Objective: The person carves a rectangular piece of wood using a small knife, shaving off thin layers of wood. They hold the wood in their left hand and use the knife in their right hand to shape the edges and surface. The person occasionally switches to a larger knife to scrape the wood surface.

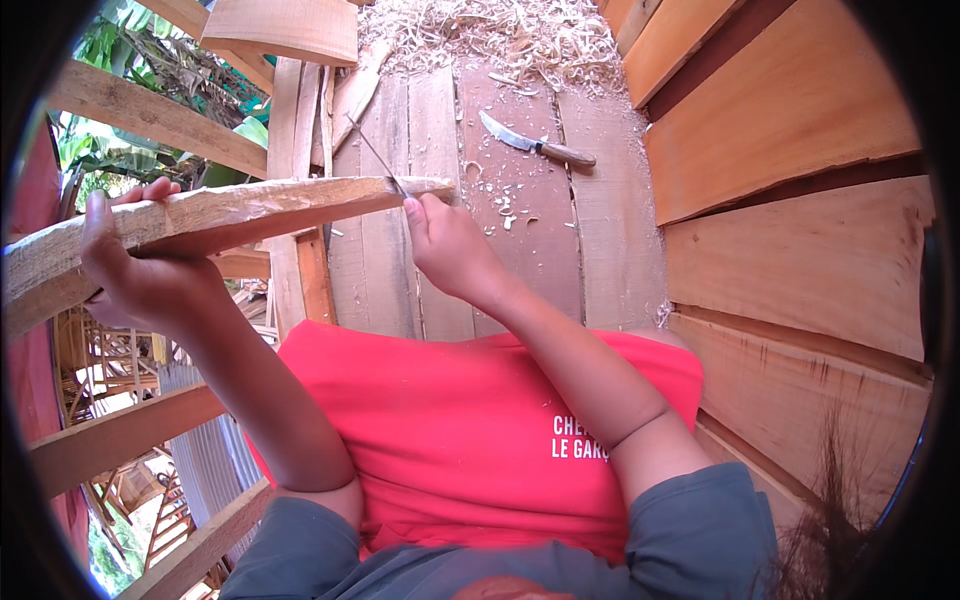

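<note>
A long piece of wood (270,212) stretches from the left edge toward the middle, its narrow end pointing right. My left hand (140,262) is wrapped around its thick part, thumb on the near side and fingertips showing over the far side. My right hand (447,247) is closed on the handle of a knife, whose thin blade (374,152) lies across the wood near its narrow end and points away to the upper left. The handle is hidden inside the fist. Beyond the right hand, a second knife (540,143) with a curved blade and brown handle lies on the boards.
Pale shavings (510,40) are heaped at the far end of the plank floor (500,270), with small chips scattered nearer. A wall of orange-brown boards (790,240) runs along the right. On the left are open wooden rails (160,120). Red cloth (430,430) covers my lap.
</note>
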`<state>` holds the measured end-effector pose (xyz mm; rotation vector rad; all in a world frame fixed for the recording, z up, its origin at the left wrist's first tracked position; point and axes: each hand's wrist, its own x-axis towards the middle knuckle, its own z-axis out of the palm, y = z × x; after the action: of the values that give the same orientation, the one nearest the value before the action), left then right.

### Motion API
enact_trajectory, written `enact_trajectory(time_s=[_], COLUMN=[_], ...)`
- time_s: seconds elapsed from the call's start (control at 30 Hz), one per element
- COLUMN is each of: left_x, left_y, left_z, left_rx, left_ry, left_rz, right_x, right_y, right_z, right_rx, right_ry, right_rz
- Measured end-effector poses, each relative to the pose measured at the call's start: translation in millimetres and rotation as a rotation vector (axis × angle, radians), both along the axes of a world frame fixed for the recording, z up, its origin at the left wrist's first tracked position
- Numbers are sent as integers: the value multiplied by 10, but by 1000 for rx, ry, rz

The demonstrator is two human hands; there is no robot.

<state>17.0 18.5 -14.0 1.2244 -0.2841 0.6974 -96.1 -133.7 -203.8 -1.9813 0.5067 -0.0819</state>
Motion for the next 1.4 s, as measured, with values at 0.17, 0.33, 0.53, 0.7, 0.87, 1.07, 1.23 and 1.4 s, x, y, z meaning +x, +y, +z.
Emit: enact_trajectory(time_s=[0.17, 0.33, 0.53, 0.7, 0.87, 1.07, 1.23, 1.4], left_x=[-16, -128, -121, -139, -148, -131, -181, -175], left_y=[-60, -156, -182, -137, -163, -184, -279, -190], left_z=[43, 75, 63, 51, 68, 85, 102, 69], left_rx=[-5, -1, 2, 17, 3, 21, -15, 10], left_ry=[29, 54, -2, 33, 20, 62, -9, -8], left_rz=[44, 86, 43, 78, 85, 121, 104, 121], right_x=[54, 31, 57, 8, 23, 40, 45, -24], right_y=[-10, -63, -43, 33, 24, 41, -11, -32], right_z=[-174, -297, -331, -16, -240, -161, -307, 238], right_rx=[-27, -67, -23, -65, -55, -107, -81, -106], right_ry=[19, -22, 26, -91, -73, -45, -26, -79], right_rz=[-61, -125, -184, -2, -131, -100, -125, 128])
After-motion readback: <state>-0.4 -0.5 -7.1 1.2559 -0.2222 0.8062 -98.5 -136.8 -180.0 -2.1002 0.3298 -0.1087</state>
